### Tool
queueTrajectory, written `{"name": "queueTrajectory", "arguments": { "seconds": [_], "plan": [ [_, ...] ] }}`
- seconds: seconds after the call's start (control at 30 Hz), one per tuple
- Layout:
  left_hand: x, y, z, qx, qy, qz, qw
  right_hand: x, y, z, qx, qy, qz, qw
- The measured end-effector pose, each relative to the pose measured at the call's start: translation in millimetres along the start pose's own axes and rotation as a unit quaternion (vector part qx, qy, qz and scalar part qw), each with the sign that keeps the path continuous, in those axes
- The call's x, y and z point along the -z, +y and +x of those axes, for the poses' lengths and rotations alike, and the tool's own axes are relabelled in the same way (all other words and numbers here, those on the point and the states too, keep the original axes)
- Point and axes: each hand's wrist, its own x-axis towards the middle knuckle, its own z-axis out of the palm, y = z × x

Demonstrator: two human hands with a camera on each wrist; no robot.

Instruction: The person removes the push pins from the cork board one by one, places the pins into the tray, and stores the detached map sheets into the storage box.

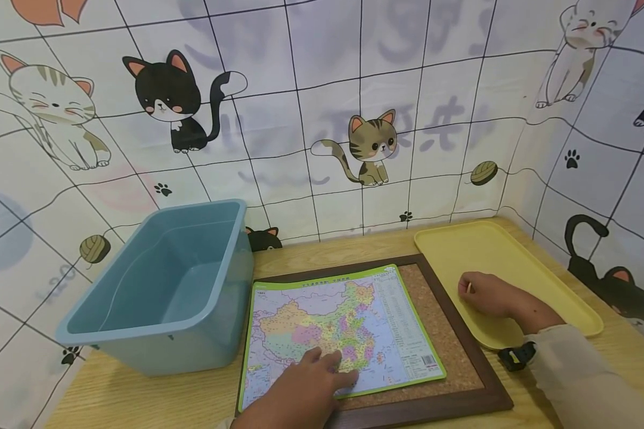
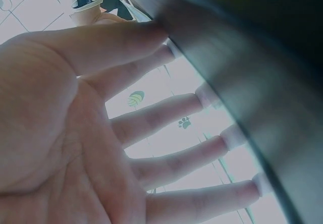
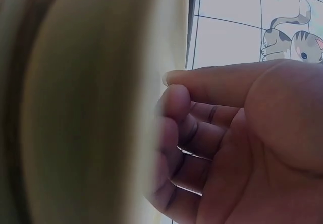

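Note:
My left hand (image 1: 308,384) rests on the lower part of a laminated map of China (image 1: 322,328) with a green border, its fingers spread. The left wrist view shows its straight fingers (image 2: 161,118) meeting the map's surface. Beneath the map lies a cork board (image 1: 434,304) with a dark brown wooden frame. Over on the right, my right hand (image 1: 494,295) is down at a yellow tray (image 1: 477,244). Its fingers (image 3: 194,133) are loosely curled, thumb close to the forefinger. I see nothing held between them, though the fingertips are partly hidden against the tray.
A deep blue plastic tub (image 1: 161,351) stands left of the board. Behind the wooden table (image 1: 139,396) is a wall covering (image 1: 300,119) printed with cats and grid lines. A black wrist strap (image 1: 517,356) sits at my right cuff.

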Motion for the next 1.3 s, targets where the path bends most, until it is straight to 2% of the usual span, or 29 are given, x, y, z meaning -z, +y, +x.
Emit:
{"name": "queueTrajectory", "arguments": {
  "seconds": [0.23,0.47,1.3],
  "plan": [
    [-0.9,0.6,-0.2,0.005,0.001,-0.004,1.0000,-0.7,-0.7,0.5,-0.007,-0.007,0.006,1.000],
    [-0.7,-0.8,-0.7,-0.005,0.009,-0.005,0.9999,-1.6,0.0,0.0,0.002,-0.004,0.006,1.000],
    [0.1,0.0,-0.1,0.001,-0.002,-0.007,1.0000,-3.1,-1.1,0.2,0.000,0.006,-0.003,1.000]
  ]
}}
